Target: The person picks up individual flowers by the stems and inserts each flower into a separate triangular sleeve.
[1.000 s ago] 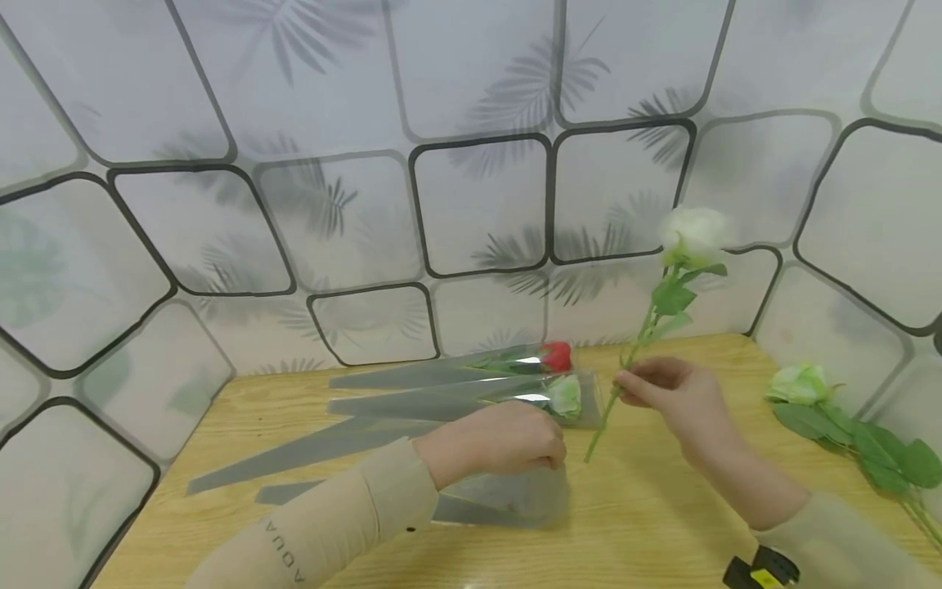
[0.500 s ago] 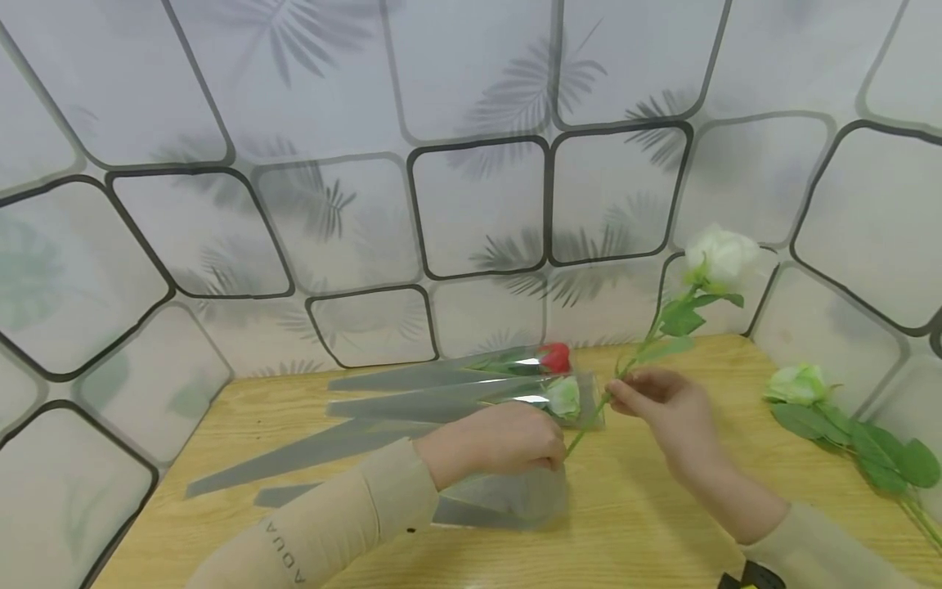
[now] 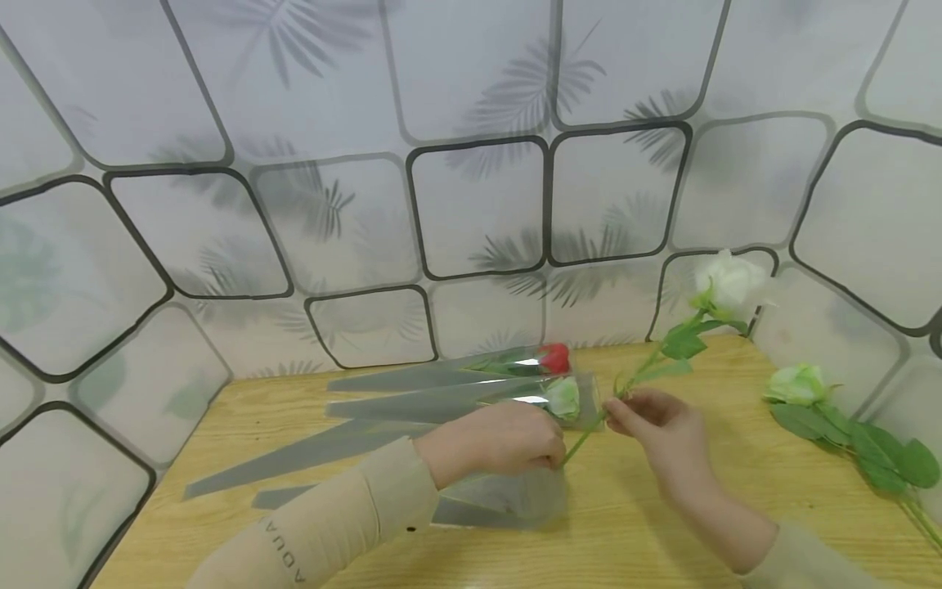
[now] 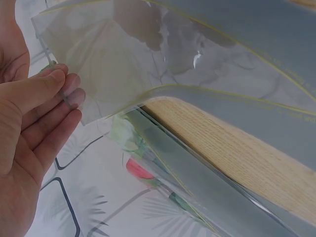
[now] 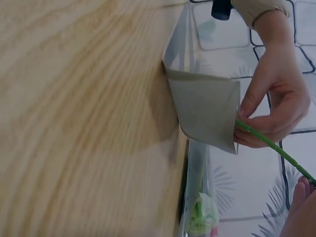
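Note:
My right hand (image 3: pixel 673 442) pinches the green stem of a white rose (image 3: pixel 728 282), whose bloom leans up to the right in the head view. My left hand (image 3: pixel 508 439) grips the mouth edge of a clear-and-grey flower sleeve (image 3: pixel 508 495) between thumb and fingers. In the right wrist view, the stem's lower end (image 5: pixel 271 144) reaches the mouth of the sleeve (image 5: pixel 207 106), beside the left fingertips. Its very tip is hidden there. The left wrist view shows the sleeve (image 4: pixel 98 64) held slightly spread.
Behind the left hand lie a red rose (image 3: pixel 554 358) and a pale green-white rose (image 3: pixel 563 398), each in a sleeve. Another grey sleeve (image 3: pixel 294 454) lies by the left forearm. A loose white-green rose (image 3: pixel 800 384) rests at the right on the wooden table (image 3: pixel 625 532).
My right hand has moved down and slightly left, tilting the rose further right. The stem's lower end has come from free air to the sleeve mouth. My left hand has stayed in place.

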Demonstrator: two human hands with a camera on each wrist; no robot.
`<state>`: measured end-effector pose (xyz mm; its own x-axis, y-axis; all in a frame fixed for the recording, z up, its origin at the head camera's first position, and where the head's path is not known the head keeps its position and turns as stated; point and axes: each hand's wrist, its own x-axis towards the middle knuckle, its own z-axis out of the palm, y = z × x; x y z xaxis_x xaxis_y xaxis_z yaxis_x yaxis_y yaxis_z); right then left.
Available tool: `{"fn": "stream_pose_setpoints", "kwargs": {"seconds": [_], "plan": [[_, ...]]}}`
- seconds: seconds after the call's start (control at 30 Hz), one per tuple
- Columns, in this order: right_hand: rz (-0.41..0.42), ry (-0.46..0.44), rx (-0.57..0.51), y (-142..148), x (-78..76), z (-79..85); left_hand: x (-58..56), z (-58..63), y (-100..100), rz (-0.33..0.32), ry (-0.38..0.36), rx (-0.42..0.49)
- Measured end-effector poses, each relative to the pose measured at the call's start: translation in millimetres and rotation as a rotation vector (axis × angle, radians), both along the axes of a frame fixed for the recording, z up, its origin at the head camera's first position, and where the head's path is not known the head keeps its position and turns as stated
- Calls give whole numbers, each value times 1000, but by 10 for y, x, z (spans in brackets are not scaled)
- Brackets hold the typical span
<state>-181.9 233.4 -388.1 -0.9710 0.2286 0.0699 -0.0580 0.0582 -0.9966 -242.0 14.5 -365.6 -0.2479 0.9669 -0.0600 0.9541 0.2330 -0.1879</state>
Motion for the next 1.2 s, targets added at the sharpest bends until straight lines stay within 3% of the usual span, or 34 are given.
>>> {"fn": "stream_pose_setpoints", "kwargs": {"seconds": [0.23, 0.57, 0.8, 1.07, 1.2], "plan": [[-45, -44, -13, -6, 84, -63, -8, 2, 10, 31, -14, -11], [-69, -50, -108, 24, 131, -126, -15, 32, 25, 24, -44, -4], [-52, -144, -4, 50, 167, -124, -30, 38, 38, 53, -62, -9], [-51, -141, -19, 21, 168, -151, -34, 96, 28, 50, -59, 20], [-47, -94, -13, -13, 173, -172, -37, 138, 25, 48, -52, 36]]}}
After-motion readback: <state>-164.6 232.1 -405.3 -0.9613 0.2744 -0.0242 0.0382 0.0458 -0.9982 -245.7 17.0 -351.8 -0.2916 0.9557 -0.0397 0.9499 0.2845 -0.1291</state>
